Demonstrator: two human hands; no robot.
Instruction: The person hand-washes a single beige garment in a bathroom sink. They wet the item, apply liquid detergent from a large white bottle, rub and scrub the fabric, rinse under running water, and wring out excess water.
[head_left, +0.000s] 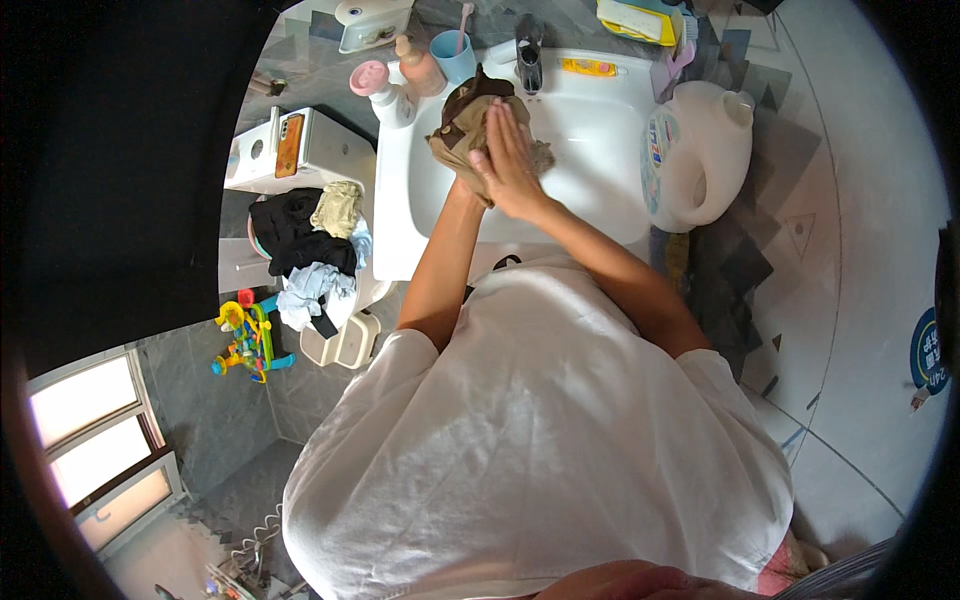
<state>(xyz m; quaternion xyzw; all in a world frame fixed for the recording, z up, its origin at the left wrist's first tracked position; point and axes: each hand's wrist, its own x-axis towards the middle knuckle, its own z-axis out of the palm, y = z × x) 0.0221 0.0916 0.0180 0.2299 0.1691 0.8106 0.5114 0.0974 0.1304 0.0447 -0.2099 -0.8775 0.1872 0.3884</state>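
Observation:
A crumpled brown cloth garment (469, 120) with a darker brown band and a button is held above the left part of a white washbasin (592, 191). My right hand (511, 156) lies flat on top of the cloth, fingers stretched out and close together. Beneath the fabric is my left hand (468, 191), with only its heel and wrist showing; its fingers are hidden. The cloth is sandwiched between both palms. Beyond the hands, a dark faucet (529, 64) stands at the back of the basin.
Pump bottles (391, 101) and a blue cup (453, 58) with a toothbrush stand back left. A yellow tube (589, 67) lies on the rim. At right is a large white jug (705, 157). Piled clothes (311, 232) and a phone (289, 146) on a white appliance are left.

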